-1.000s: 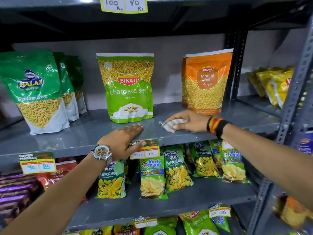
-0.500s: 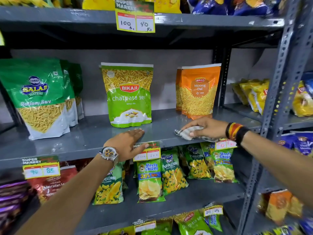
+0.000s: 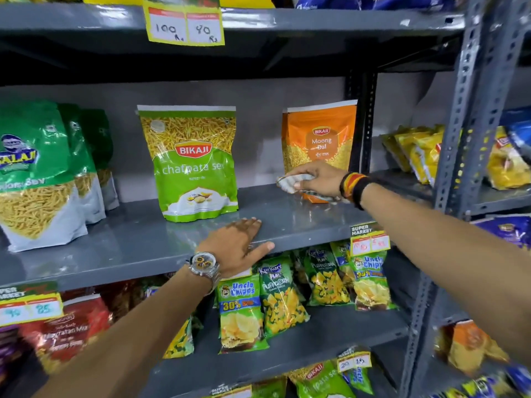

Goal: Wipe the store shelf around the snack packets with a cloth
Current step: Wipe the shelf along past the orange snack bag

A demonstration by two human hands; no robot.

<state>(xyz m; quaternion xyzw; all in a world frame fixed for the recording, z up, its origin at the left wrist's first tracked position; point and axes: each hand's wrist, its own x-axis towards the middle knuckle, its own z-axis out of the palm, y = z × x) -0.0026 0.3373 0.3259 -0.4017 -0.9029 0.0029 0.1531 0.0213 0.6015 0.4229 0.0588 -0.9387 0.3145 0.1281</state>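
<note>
A grey metal shelf carries a green Bikaji sev packet in the middle, an orange Moong Dal packet to its right and green Balaji packets at the left. My right hand grips a crumpled pale cloth just in front of the orange packet's lower part, slightly above the shelf surface. My left hand, with a wristwatch, lies flat with fingers spread on the shelf's front edge, in front of the green Bikaji packet.
A perforated grey upright stands at the right, with yellow packets on the neighbouring rack. Chip packets hang on the shelf below. Price tags stick to the shelf edges. Another shelf sits overhead.
My right hand has carried the cloth from the shelf's front area back and to the right, up to the orange packet. My left hand stays flat on the front edge.
</note>
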